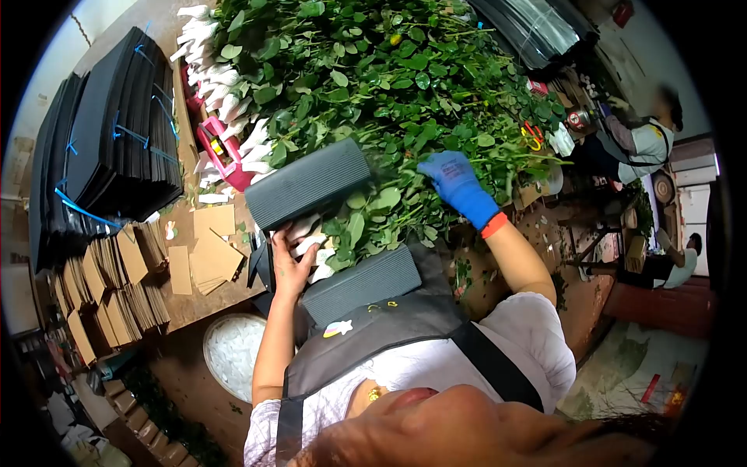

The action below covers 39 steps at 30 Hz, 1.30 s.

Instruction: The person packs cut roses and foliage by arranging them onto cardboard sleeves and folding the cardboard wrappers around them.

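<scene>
My left hand (292,267), bare, has its thumb and fingers around white-sleeved flower heads (305,243). Its fingertips reach the lower edge of a dark grey corrugated sheet (309,183) that is folded over. Nearer my body lies another corrugated panel (363,286), with leafy stems (373,222) between the two. My right hand (457,183) wears a blue glove with an orange cuff. It is closed at the leafy stems to the right of the folded sheet; the leaves partly hide what is in its fingers.
A large heap of leafy stems (366,78) covers the table's far side, white-sleeved heads at left. A pink tool (222,152), cardboard pieces (214,257) and stacked black sheets (124,132) lie left. Scissors (533,135) lie right. Two people work farther right. A white tub (233,354) stands below.
</scene>
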Tool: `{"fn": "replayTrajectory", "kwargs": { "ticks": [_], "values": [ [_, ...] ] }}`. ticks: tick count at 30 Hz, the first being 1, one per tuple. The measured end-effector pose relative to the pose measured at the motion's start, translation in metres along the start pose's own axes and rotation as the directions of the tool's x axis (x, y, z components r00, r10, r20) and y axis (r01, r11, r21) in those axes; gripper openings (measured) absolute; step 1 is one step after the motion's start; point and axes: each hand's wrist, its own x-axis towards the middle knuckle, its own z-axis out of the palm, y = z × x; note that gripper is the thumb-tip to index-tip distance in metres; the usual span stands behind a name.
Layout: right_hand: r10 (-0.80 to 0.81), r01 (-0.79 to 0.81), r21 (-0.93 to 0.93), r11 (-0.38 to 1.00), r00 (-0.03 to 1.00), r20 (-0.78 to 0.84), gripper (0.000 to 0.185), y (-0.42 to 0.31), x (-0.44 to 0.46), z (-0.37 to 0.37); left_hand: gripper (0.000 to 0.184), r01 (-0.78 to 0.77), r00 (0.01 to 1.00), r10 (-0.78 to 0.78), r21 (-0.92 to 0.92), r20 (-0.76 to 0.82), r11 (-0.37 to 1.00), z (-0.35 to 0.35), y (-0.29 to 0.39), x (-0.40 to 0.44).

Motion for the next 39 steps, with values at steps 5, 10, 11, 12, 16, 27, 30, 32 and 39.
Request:
{"fn": "replayTrajectory", "kwargs": {
  "ticks": [5,10,11,12,16,27,30,32,39],
  "values": [
    [0.048,-0.176,0.401,0.899,0.95,0.308,0.038,0.019,0.008,-0.003,0.045,-0.014,0.993,-0.003,0.146,0.117,0.989,-0.006,0.006,0.002],
    [0.101,0.04,0.382,0.923,0.934,-0.342,0.025,0.006,0.084,-0.02,0.045,-0.046,0.99,0.02,0.187,0.139,0.981,-0.007,0.011,0.002],
    [0.022,0.048,0.178,0.983,0.928,-0.371,0.02,0.0,0.101,-0.006,0.045,-0.08,0.988,0.05,0.21,0.145,0.974,-0.006,0.011,0.002],
    [-0.067,0.058,-0.035,0.998,0.921,-0.385,0.017,-0.002,0.116,0.004,0.046,-0.114,0.986,0.081,0.236,0.145,0.965,-0.006,0.009,0.003],
    [0.187,-0.204,-0.061,0.977,0.958,-0.217,0.009,-0.006,0.162,0.001,0.048,-0.174,0.979,0.137,0.265,0.152,0.948,-0.007,0.013,0.006],
    [0.016,0.087,0.127,0.988,0.763,-0.646,0.036,0.003,0.097,-0.098,0.052,-0.081,0.982,0.038,0.227,0.187,0.97,-0.009,0.001,0.005],
    [-0.137,0.299,0.148,0.943,0.753,-0.644,0.038,-0.018,0.068,-0.098,0.055,-0.122,0.986,0.081,0.302,0.144,0.946,-0.006,-0.022,0.001],
    [-0.219,0.313,0.12,0.942,0.846,-0.485,0.039,-0.029,0.051,-0.1,0.055,0.119,0.983,-0.132,0.106,0.128,0.987,-0.002,0.004,0.0],
    [-0.065,0.103,0.046,0.994,0.854,-0.516,0.047,0.025,0.04,-0.078,0.056,-0.024,0.988,0.0,0.155,0.151,0.988,-0.004,-0.025,0.001]
  ]
}}
